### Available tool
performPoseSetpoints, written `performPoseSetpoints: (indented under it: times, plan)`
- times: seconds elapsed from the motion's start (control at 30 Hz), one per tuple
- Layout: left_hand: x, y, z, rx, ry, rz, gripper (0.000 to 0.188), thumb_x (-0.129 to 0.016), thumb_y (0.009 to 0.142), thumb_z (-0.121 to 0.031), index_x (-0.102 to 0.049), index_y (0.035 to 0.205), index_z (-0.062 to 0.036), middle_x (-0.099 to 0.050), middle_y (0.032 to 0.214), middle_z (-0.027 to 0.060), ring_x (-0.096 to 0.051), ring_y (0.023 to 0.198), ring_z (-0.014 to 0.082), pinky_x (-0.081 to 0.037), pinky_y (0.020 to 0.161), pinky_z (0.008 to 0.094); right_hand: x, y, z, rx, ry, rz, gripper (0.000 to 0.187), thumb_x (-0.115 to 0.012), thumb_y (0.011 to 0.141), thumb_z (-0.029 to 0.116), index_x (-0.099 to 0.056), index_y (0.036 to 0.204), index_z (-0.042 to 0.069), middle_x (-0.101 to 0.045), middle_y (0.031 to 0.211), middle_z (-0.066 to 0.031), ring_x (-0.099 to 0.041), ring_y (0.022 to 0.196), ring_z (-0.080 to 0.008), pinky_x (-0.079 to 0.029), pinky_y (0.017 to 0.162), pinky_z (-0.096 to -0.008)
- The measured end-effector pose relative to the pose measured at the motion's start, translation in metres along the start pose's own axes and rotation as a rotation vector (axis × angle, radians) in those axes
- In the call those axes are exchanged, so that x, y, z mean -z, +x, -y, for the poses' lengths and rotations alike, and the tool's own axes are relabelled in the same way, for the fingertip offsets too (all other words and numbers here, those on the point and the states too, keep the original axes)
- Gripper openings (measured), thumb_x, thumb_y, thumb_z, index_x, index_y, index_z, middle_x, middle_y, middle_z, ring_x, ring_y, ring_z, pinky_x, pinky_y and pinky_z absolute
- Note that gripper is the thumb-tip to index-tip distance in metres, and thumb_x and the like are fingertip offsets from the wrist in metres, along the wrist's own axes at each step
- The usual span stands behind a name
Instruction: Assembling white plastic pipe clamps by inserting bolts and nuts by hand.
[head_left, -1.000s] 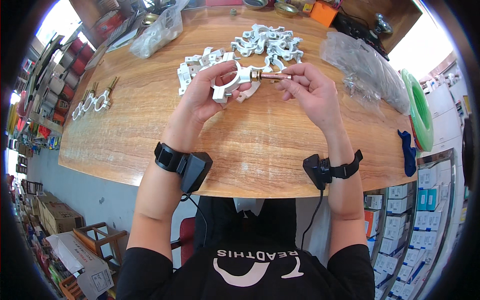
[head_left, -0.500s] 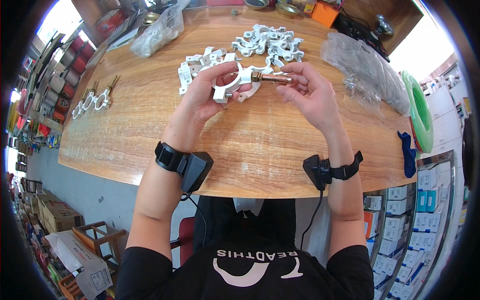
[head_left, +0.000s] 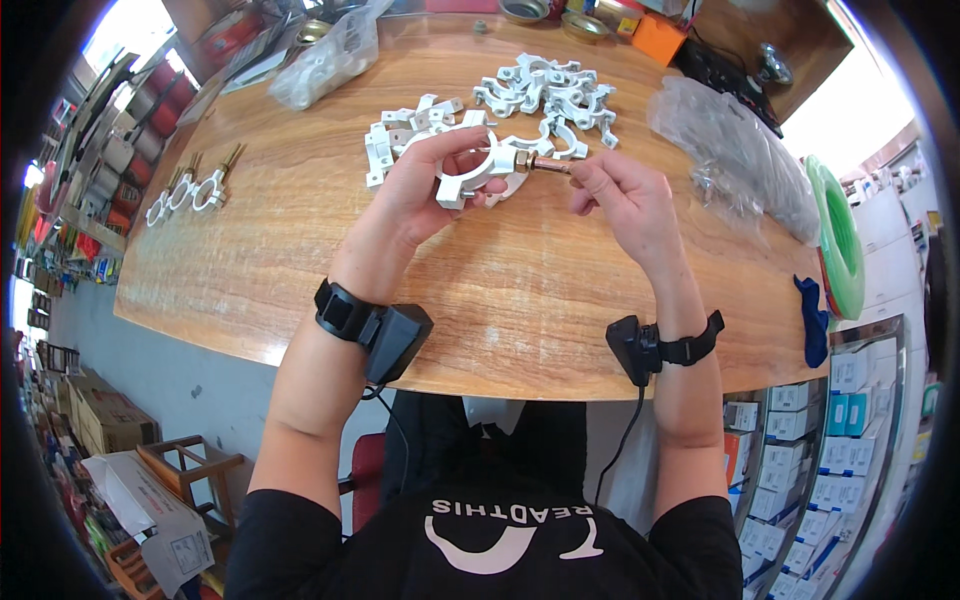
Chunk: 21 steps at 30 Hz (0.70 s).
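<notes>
My left hand (head_left: 418,187) is closed round a white ring-shaped pipe clamp (head_left: 457,186), held above the table. From the clamp's right side sticks out a brass-coloured bolt (head_left: 546,164) with a nut close to the ring. My right hand (head_left: 625,200) pinches the bolt's free end between thumb and fingers. Behind my left hand lies a pile of white clamp halves (head_left: 380,150), partly hidden by it. Farther back is a second heap of white clamp parts (head_left: 540,85). At the table's left, several clamps with bolts fitted (head_left: 208,190) lie side by side.
The wooden table (head_left: 420,330) has a curved near edge. A clear plastic bag (head_left: 330,65) lies at the far left, and a larger one (head_left: 735,150) at the right. Beyond it are a green coil (head_left: 835,235) and a dark blue cloth (head_left: 812,320). An orange box (head_left: 658,38) stands at the back.
My right hand's fingers, apart near the bolt's end before, have closed on it. The left hand keeps its hold on the clamp. The view has shifted slightly.
</notes>
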<state>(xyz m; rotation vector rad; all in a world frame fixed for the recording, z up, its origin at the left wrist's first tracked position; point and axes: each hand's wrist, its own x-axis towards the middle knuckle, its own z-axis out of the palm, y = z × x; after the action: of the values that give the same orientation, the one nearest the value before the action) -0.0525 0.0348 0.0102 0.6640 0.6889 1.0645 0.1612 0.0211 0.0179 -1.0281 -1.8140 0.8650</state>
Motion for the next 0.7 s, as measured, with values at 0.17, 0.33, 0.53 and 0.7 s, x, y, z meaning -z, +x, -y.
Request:
performPoseSetpoints:
  times: [0.17, 0.33, 0.53, 0.7]
  plan:
    - [0.0007, 0.0009, 0.0018, -0.012, -0.032, -0.005, 0.019, -0.052, 0.082, -0.017, -0.051, 0.089, 0.0001, -0.059, 0.077, 0.0089, -0.061, 0.064, 0.0208, -0.045, 0.047, 0.0254, -0.0019, 0.0011, -0.0028, -0.027, 0.042, -0.009, 0.017, -0.057, 0.082, 0.018, -0.058, 0.083, 0.001, -0.059, 0.066, -0.0043, -0.053, 0.058, -0.0076, -0.042, 0.053, -0.0211]
    - [0.0034, 0.0018, 0.0016, -0.003, -0.042, -0.015, 0.019, -0.051, 0.082, -0.017, -0.051, 0.089, 0.0003, -0.058, 0.077, 0.0095, -0.061, 0.064, 0.0214, -0.045, 0.047, 0.0268, -0.0042, -0.0001, -0.0011, 0.036, -0.043, -0.033, 0.027, -0.066, 0.074, 0.016, -0.052, 0.093, 0.002, -0.058, 0.072, -0.0024, -0.05, 0.061, -0.006, -0.042, 0.056, -0.0205]
    - [0.0026, 0.0008, 0.0, -0.01, -0.047, -0.004, 0.019, -0.051, 0.082, -0.017, -0.05, 0.09, 0.0006, -0.059, 0.077, 0.0106, -0.061, 0.064, 0.021, -0.046, 0.047, 0.027, -0.005, 0.0007, -0.003, 0.017, 0.017, -0.045, 0.022, -0.064, 0.075, 0.01, -0.053, 0.093, 0.002, -0.057, 0.071, -0.0016, -0.049, 0.061, -0.0047, -0.041, 0.055, -0.0192]
    - [-0.004, -0.0013, 0.0018, -0.021, -0.02, -0.068, 0.025, -0.052, 0.082, -0.023, -0.058, 0.092, -0.0001, -0.061, 0.074, 0.0063, -0.059, 0.056, 0.0136, -0.045, 0.042, 0.0178, -0.0049, 0.0011, -0.0057, 0.044, 0.003, -0.059, 0.02, -0.063, 0.076, 0.008, -0.053, 0.092, 0.002, -0.056, 0.07, -0.0014, -0.05, 0.061, -0.0051, -0.041, 0.055, -0.0193]
